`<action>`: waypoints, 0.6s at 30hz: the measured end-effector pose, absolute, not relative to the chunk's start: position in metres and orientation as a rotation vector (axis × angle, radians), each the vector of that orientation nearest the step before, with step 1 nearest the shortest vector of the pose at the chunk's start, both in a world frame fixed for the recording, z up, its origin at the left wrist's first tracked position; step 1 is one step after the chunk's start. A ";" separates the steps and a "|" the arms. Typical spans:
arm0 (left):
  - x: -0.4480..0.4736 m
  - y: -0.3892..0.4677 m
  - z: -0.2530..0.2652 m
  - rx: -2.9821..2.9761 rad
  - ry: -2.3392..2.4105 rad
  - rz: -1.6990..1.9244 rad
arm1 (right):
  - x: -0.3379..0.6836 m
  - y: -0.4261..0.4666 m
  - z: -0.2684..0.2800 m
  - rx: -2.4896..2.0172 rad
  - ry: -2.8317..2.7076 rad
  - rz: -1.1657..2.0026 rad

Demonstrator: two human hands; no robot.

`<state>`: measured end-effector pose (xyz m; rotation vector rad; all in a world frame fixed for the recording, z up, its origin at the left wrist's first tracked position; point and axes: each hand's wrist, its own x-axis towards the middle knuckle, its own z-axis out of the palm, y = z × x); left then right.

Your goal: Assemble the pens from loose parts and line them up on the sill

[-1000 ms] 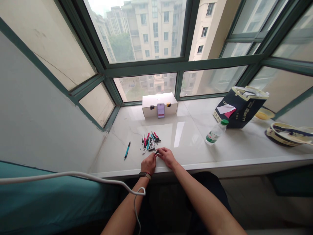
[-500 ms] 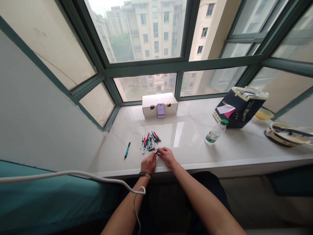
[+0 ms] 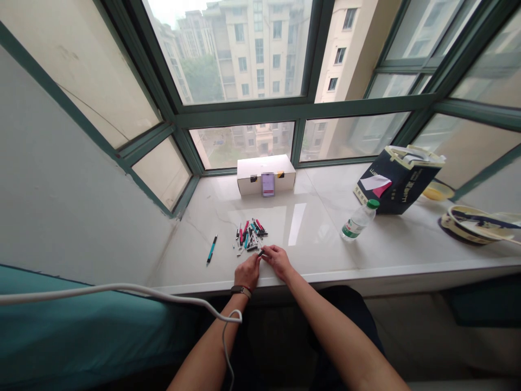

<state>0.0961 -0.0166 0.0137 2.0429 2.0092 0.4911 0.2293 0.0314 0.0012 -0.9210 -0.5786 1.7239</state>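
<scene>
My left hand (image 3: 247, 271) and my right hand (image 3: 278, 260) meet near the front edge of the white sill, fingertips closed on a small dark pen part (image 3: 261, 252) between them. Which part of a pen it is, I cannot make out. Just beyond my fingers lies a loose heap of pen parts (image 3: 249, 234): red, teal and black barrels with small silvery pieces. To the left of the heap, a whole teal and black pen (image 3: 211, 250) rests by itself on the sill.
A white box (image 3: 266, 163) stands by the window with a phone (image 3: 268, 184) leaning on it. To the right are a green-capped bottle (image 3: 358, 221), a dark paper bag (image 3: 396, 182) and a bowl (image 3: 472, 228). A white cable (image 3: 163, 296) crosses at the lower left.
</scene>
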 end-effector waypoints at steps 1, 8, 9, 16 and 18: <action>0.096 -0.017 0.014 2.045 2.007 0.491 | 0.229 0.031 0.001 -0.921 -0.578 1.724; 0.096 -0.017 0.016 2.058 2.013 0.482 | 0.232 0.031 0.004 -0.859 -0.582 1.778; 0.096 -0.017 0.016 2.057 2.012 0.480 | 0.232 0.031 0.004 -0.851 -0.585 1.783; 0.096 -0.017 0.016 2.052 1.993 0.483 | 0.232 0.032 0.000 -0.890 -0.589 1.747; 0.096 -0.017 0.015 2.054 1.989 0.492 | 0.231 0.032 -0.001 -0.890 -0.586 1.735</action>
